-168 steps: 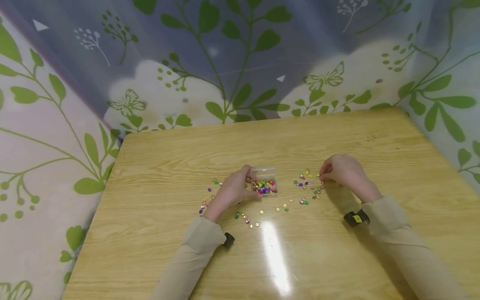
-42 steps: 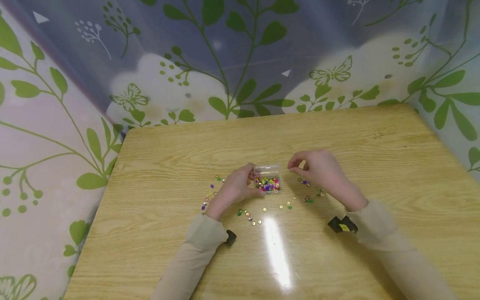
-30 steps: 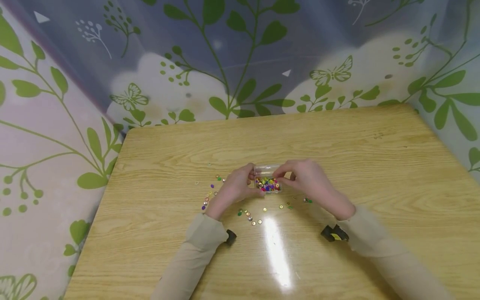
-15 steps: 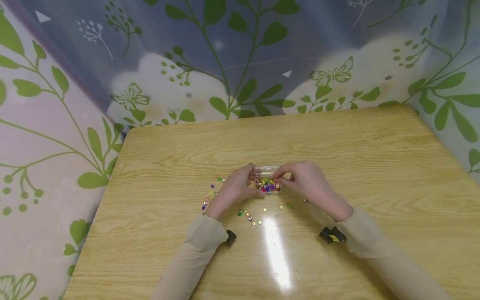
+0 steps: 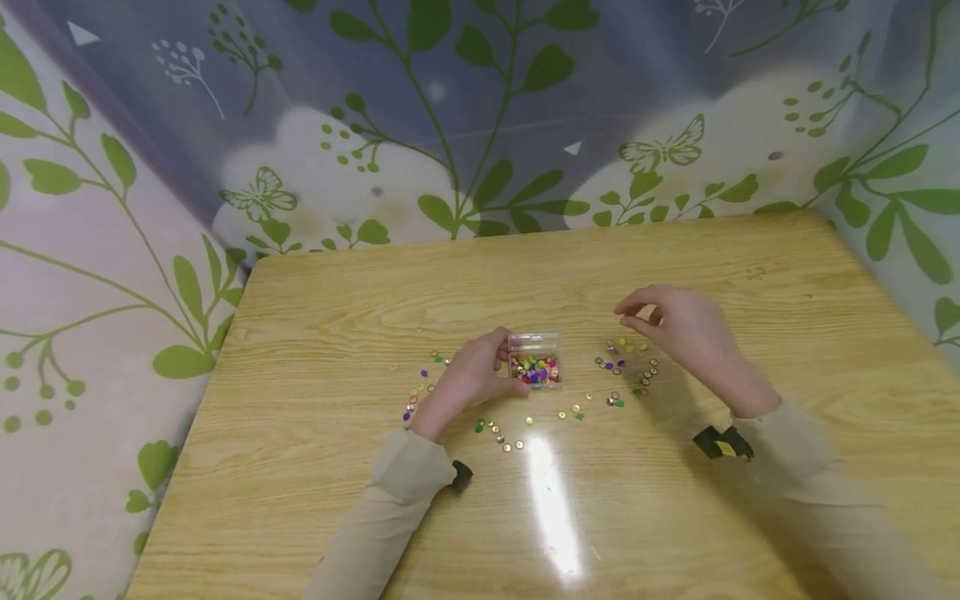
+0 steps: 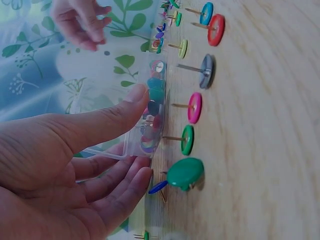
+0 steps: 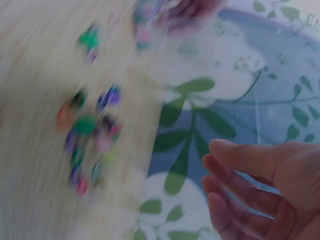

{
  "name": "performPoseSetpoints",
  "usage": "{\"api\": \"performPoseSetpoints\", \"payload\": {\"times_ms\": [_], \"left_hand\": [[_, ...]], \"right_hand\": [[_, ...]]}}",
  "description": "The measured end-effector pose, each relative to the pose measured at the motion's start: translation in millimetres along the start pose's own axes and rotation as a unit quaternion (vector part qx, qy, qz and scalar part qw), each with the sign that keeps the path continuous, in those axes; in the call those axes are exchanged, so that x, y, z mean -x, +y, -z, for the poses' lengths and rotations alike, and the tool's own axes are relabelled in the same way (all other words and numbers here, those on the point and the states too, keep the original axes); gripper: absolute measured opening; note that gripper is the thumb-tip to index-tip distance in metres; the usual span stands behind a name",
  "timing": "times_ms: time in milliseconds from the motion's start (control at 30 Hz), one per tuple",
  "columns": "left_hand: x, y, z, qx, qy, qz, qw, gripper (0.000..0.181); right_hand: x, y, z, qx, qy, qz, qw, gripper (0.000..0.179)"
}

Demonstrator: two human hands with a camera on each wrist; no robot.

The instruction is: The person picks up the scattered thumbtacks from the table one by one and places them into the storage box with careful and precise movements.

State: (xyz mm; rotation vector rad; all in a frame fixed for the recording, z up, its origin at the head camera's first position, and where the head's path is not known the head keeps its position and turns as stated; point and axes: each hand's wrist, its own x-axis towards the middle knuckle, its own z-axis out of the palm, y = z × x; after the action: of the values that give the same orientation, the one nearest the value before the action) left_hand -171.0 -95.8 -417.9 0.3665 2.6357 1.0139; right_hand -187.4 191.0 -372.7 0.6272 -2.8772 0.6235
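Note:
Colourful thumbtacks fill a small clear plastic box (image 5: 535, 372), whose hinged lid (image 5: 534, 342) stands raised at the back. My left hand (image 5: 474, 372) holds this box at its left side; in the left wrist view the thumb (image 6: 112, 120) lies along its near wall and the fingers curl under it. Over the tabletop to the right hovers my right hand (image 5: 678, 325), thumb and fingertips slightly apart. Nothing shows between them in the right wrist view, where the hand (image 7: 260, 185) is at the lower right. Below it lies a loose group of thumbtacks (image 5: 617, 365).
More thumbtacks lie scattered on the wooden table (image 5: 360, 500), near my left wrist and in front of the box. In the left wrist view a green thumbtack (image 6: 187, 140) rests point up close to the box. A leaf-patterned wall covering (image 5: 450, 125) borders the table's back edge.
My right hand was in over the box about half a second to one second ago; now it is lifted away to the right, above the loose thumbtacks. My left hand and the box stay put.

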Motion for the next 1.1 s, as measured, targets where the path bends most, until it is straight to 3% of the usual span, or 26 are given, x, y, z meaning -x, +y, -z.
{"api": "performPoseSetpoints", "payload": {"times_ms": [400,567,1100], "left_hand": [[0.4,-1.6,1.0,0.007,0.001,-0.005,1.0000,0.059],[-0.2,-1.5,0.4,0.010,-0.001,-0.003,0.9999,0.061],[0.3,-0.4,0.2,0.004,-0.002,0.002,1.0000,0.061]], "right_hand": [[5.7,32,-8,0.056,-0.095,-0.044,0.9930,0.009],[4.8,39,-14,0.052,-0.119,-0.064,0.9894,0.009],[3.4,40,-17,0.020,-0.109,-0.077,0.9909,0.004]]}}
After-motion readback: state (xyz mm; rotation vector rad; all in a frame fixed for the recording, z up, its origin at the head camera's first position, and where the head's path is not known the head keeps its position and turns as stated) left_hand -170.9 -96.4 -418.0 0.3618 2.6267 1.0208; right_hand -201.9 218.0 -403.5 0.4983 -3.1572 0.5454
